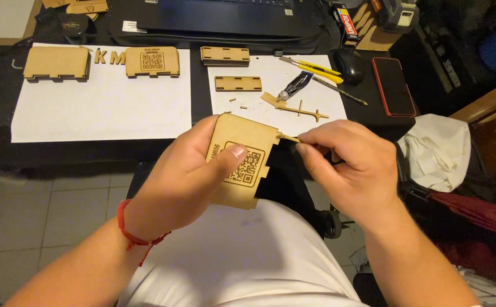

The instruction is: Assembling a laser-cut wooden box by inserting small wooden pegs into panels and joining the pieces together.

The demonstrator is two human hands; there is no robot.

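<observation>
Head view, centre of the frame: left hand (188, 173) grips a laser-cut wooden panel (247, 162) with an engraved square code, thumb pressed flat on its face, fingers curled behind it. Right hand (350, 165) pinches a thin wooden sliver (289, 137) between thumb and forefinger, its tip touching the panel's upper right edge. Above, 2 white paper sheets (106, 108) on the dark desk carry more wooden pieces, a glue tube (293, 86) and a yellow utility knife (313, 68).

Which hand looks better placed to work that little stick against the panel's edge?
The right hand: it pinches the small stick at the wooden panel edge, while the left hand grips the panel.
</observation>
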